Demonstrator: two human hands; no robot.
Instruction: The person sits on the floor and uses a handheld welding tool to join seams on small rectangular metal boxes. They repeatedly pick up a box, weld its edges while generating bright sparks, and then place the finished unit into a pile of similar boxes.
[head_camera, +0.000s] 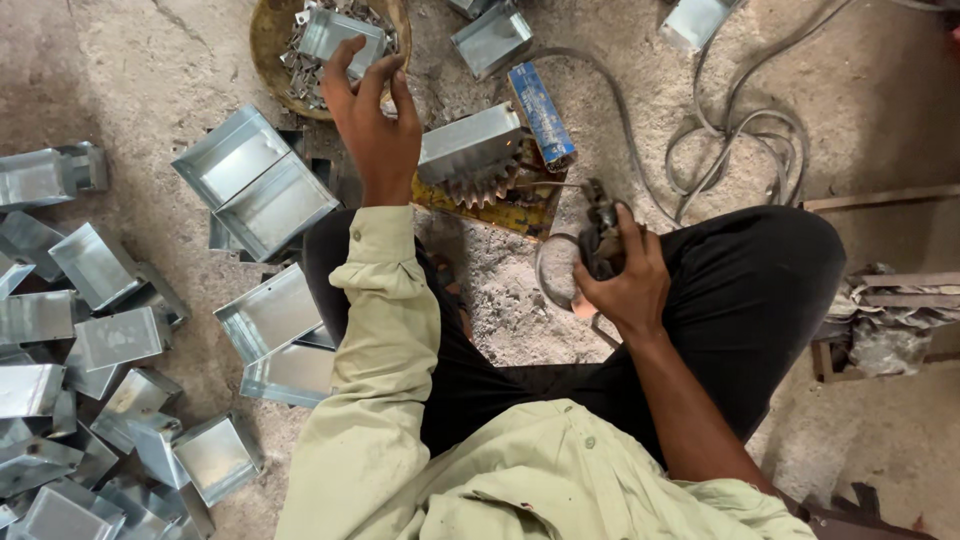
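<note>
Shiny, folded sheet-metal boxes (100, 400) lay heaped at nine o'clock on gritty concrete. At twelve, the left hand (372, 125) reached, fingers spread, over a round brown basket (262, 40) of small metal pieces. The right hand (625, 280) clamped a dark, greasy tool (600, 235).

One package was noted: a slim blue carton (542, 115), oblong, with pale markings, laid tilted on the sandy floor beside a yellow printed sheet (505, 212). No signs or screens were seen.
</note>
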